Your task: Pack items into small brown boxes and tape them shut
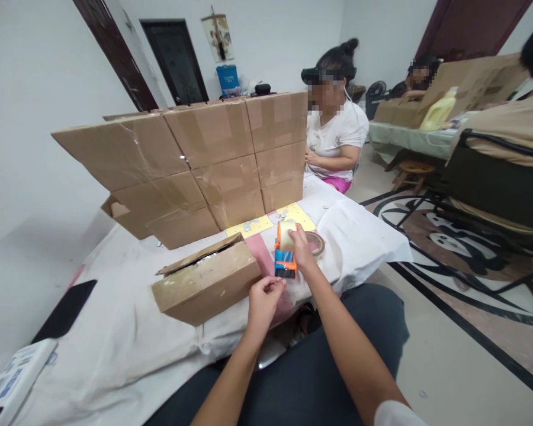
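Tape dispenser (285,257): it sits in your right hand (302,244), your fingers closed around the far end beside its pale tape roll (286,235), with the black end pointing back toward you. Just below that end, your left hand (265,294) has thumb and finger pinched together; whether a strip lies between them, you cannot tell from here. Working at the tape end seems the step in hand, so hold the right grip firm, draw with the left in a straight, even line, and keep fingertips off the black end in case it cuts. Left of both grips lies a cardboard box (211,284); behind the right one, a loose roll (320,244) rests near your knuckles, so leave it room.
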A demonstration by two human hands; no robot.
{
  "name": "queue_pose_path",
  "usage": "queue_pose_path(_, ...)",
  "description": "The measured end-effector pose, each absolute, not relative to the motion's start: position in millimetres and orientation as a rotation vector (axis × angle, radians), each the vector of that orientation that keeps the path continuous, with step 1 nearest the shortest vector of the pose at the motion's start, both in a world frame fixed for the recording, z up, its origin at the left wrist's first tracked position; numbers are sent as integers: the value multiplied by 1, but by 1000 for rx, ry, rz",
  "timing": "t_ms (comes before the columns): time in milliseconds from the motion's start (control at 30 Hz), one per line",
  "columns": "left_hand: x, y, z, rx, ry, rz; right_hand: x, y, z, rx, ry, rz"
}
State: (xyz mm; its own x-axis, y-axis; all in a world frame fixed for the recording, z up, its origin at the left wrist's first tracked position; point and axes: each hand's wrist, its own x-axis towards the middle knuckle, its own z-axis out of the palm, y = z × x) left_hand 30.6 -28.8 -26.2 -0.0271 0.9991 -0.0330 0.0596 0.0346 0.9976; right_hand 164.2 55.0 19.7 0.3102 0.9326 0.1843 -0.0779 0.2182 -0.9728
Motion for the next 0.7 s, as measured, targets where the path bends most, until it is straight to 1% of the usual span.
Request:
queue_pose_path(367,37,-32,-30,1155,1296,1257,166,57,20,-1186,-854,915)
queue_pose_path(700,38,-32,-38,1187,1275,1308,167,58,23,-1085,-830,955)
